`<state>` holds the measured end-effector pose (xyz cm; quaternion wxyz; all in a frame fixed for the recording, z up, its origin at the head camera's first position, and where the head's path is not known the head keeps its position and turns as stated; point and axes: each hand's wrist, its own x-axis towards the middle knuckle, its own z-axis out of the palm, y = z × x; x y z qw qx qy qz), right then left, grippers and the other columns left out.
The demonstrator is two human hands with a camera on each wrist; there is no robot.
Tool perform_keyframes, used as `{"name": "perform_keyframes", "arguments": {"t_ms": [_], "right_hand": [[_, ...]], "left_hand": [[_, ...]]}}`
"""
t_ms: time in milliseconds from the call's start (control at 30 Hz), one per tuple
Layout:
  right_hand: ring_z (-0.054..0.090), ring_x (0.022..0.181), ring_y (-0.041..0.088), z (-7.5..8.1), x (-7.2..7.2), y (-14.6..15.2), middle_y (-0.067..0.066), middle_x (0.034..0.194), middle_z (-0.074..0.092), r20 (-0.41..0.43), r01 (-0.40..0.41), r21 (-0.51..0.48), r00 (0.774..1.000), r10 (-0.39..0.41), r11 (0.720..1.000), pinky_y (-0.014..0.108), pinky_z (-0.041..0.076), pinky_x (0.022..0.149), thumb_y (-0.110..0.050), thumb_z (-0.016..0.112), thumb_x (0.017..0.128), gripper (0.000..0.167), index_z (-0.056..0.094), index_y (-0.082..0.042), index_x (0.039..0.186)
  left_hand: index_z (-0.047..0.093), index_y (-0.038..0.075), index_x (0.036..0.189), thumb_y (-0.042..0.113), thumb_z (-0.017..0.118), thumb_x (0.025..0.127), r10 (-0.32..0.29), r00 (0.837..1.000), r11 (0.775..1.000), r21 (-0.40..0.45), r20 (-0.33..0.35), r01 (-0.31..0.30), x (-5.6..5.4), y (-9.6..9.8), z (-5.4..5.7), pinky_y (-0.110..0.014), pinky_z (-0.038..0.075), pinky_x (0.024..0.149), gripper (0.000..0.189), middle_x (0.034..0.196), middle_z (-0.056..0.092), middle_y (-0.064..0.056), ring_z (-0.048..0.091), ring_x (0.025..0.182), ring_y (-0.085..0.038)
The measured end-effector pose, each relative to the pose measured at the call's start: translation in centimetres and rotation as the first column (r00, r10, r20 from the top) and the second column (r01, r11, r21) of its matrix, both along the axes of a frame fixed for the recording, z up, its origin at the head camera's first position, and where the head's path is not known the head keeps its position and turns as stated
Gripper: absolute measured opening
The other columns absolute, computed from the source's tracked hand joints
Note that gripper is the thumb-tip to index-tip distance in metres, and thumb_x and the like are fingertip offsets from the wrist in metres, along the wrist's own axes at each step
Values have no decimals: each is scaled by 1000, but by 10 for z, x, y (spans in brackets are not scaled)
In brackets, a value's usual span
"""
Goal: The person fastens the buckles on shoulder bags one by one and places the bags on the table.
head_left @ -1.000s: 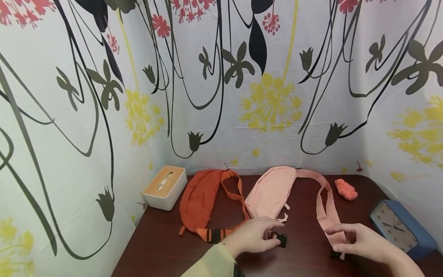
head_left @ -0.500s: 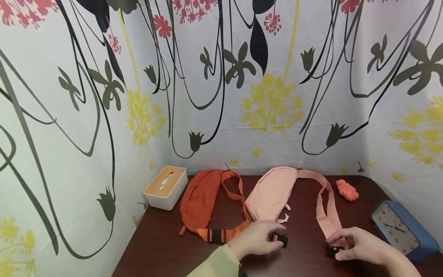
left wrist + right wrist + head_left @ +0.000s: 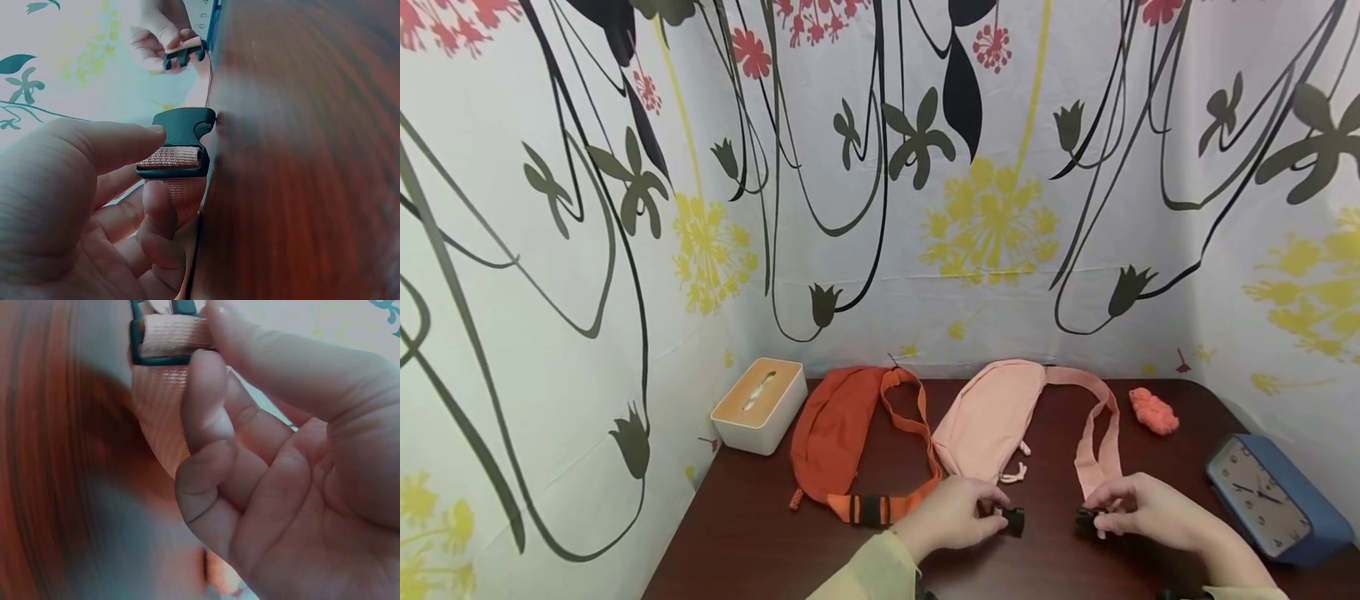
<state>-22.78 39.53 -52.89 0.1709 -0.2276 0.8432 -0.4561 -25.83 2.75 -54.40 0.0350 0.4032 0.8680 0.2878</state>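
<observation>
Pink bag point(image 3: 988, 417) on counter point(image 3: 1045, 571), strap curving R. Hands apart: L hand point(image 3: 951, 512) pinches its black socket buckle half point(image 3: 184, 125), R hand point(image 3: 1157, 510) pinches pronged half point(image 3: 1087, 522), both on pink webbing; halves face each other w/ gap btwn. Orange bag point(image 3: 835, 433) just L of pink one, tissue box point(image 3: 763, 421) beyond; coral bundle point(image 3: 1153, 411) & blue clock point(image 3: 1270, 504) off R.

a small, homelike nook; whether it is part of a real home or a set-up corner cannot be told. a creased white covering point(image 3: 850, 258) with flowers and vines in red, yellow, black and olive closes in the left, back and right sides. a dark, wood-look table point(image 3: 730, 533) fills the corner, bearing household things: a tissue box point(image 3: 748, 433) and a blue clock point(image 3: 1318, 517).
</observation>
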Motion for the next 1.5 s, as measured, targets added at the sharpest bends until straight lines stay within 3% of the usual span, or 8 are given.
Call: {"name": "perform_keyframes", "arguments": {"t_ms": [267, 600, 833, 933, 1267, 1500], "right_hand": [[72, 69, 13, -16, -6, -17, 7, 89, 82, -88, -14, -130, 996, 2, 991, 32, 59, 62, -1, 70, 105, 18, 75, 7, 121], [75, 76, 8, -33, -8, -27, -4, 95, 82, 19, 72, -230, 997, -69, 970, 31, 58, 62, -3, 63, 109, 26, 69, 11, 131], [73, 78, 7, -38, -7, -36, -6, 94, 81, 74, 121, -257, 992, -105, 959, 30, 59, 62, -6, 62, 111, 33, 64, 18, 133], [73, 76, 6, -38, -6, -43, -7, 91, 81, 76, 147, -259, 988, -132, 955, 29, 58, 62, -8, 64, 110, 33, 65, 18, 131], [73, 72, 6, -40, -5, -70, -1, 88, 81, -2, 123, -267, 992, -129, 956, 29, 56, 56, -8, 69, 107, 29, 72, 14, 126], [72, 70, 7, -42, -6, -79, 2, 87, 81, -25, 144, -249, 988, -154, 958, 28, 55, 56, -10, 71, 106, 27, 75, 10, 124]], "left_hand": [[82, 26, 119, 32, 77, 103, 13, 999, 1000, 20, 53, -14, 2, -1, -9, -5, 45, 66, 18, 88, 70, 21, 52, 66, 17], [82, 25, 117, 32, 77, 103, 9, 995, 995, 101, 98, -19, -2, -1, -19, -6, 46, 67, 15, 89, 70, 20, 53, 69, 17], [82, 24, 115, 30, 79, 102, 15, 967, 968, 239, 253, -77, -4, 0, -29, -10, 48, 65, 15, 86, 72, 17, 55, 62, 14], [82, 24, 115, 31, 80, 102, 22, 958, 959, 266, 286, -101, -4, 0, -30, -11, 49, 65, 15, 87, 73, 17, 56, 61, 13], [83, 19, 116, 27, 81, 101, 39, 968, 938, 326, 248, -122, -2, 0, -29, -9, 50, 67, 17, 87, 78, 8, 57, 62, 16], [83, 19, 116, 28, 81, 101, 38, 970, 938, 327, 240, -118, -4, -1, -30, -9, 50, 64, 17, 87, 78, 9, 56, 61, 17]]}}
